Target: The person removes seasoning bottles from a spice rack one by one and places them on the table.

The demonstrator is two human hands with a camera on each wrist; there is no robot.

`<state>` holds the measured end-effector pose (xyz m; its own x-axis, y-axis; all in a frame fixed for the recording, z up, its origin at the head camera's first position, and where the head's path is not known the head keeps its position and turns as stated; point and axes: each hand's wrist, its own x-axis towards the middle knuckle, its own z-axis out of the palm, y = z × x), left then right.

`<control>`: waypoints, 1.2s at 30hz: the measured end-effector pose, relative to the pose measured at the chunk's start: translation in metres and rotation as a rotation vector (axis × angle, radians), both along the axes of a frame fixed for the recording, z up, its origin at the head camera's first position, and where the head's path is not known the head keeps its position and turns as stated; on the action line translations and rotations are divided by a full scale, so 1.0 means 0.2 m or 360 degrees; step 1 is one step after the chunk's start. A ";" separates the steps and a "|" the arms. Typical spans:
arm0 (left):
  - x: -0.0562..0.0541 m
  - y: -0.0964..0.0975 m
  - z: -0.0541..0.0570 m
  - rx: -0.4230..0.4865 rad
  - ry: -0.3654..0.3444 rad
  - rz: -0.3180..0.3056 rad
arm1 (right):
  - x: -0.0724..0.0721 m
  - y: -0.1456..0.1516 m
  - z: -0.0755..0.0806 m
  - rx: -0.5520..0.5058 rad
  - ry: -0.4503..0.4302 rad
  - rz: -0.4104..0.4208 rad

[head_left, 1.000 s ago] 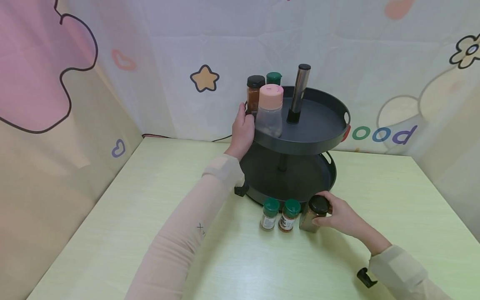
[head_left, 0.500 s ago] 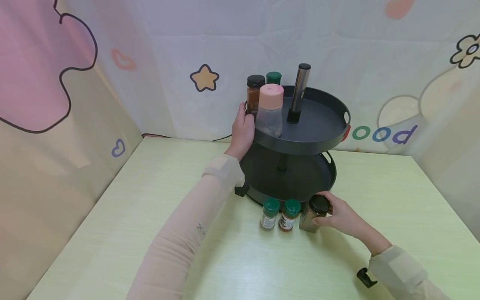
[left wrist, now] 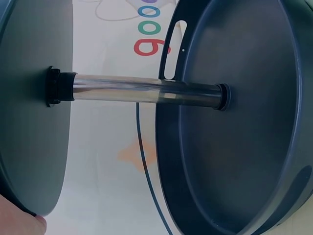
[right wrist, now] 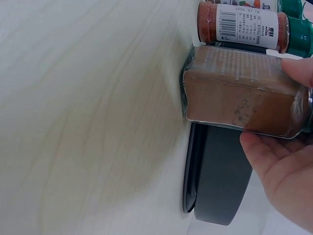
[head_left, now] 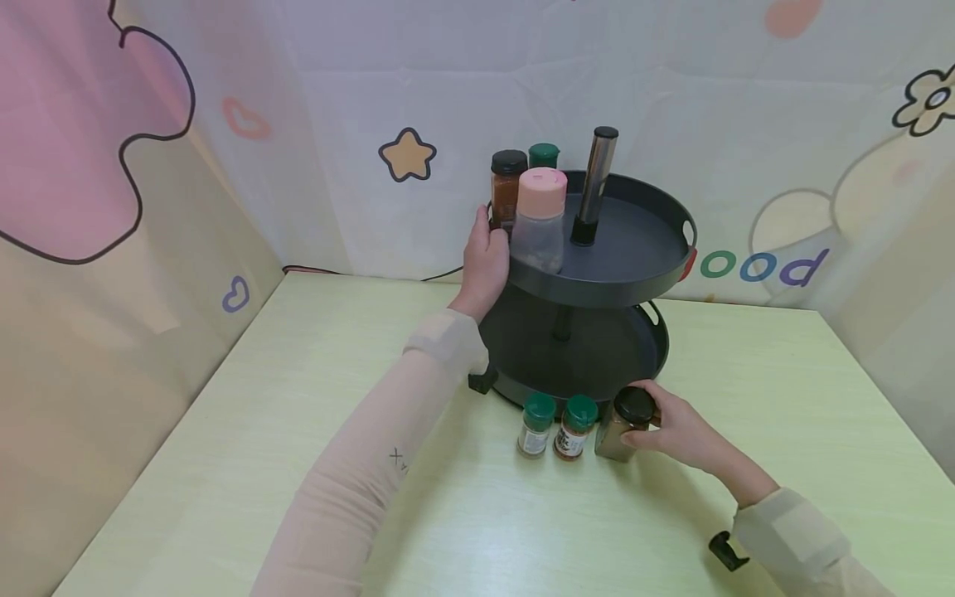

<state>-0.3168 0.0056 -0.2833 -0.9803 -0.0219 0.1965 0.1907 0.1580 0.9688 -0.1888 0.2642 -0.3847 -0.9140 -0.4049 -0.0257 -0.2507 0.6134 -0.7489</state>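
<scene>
My right hand holds a square spice jar with a black lid, thumb on one side and fingers on the other. In the right wrist view the jar shows brown powder, its base at the tabletop. Up at the left, my left hand grips the rim of the upper tray of a black two-tier stand; in the left wrist view fingertips show at that tray's edge. Two green-capped spice jars, a pale one and a reddish one, stand left of the square jar.
On the upper tray are a pink-lidded bottle, a black-lidded jar of reddish-brown spice and a green-capped jar. A metal post rises through it. The lower tray sits behind the jars. A printed curtain backs the table.
The pink-lidded bottle and my left hand have shifted very slightly to the right. My right hand and the square spice jar stay in place.
</scene>
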 end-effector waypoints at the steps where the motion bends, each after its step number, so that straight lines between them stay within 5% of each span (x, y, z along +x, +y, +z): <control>1: 0.00 0.00 0.00 0.0002 0.0004 0.0009 | 0.00 0.00 0.00 0.0000 -0.0002 0.0000; 29: 0.09 0.07 -0.01 -0.0015 0.0140 0.0131 | 0.00 0.00 0.00 -0.0095 -0.0023 0.0063; 36: 0.13 0.09 -0.01 -0.0036 0.0102 0.0158 | 0.01 0.00 0.00 -0.0085 -0.0036 0.0044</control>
<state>-0.2904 0.0228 -0.2854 -0.9589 -0.1131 0.2601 0.2343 0.2008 0.9512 -0.1872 0.2636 -0.3852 -0.9019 -0.4313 -0.0238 -0.2497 0.5654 -0.7861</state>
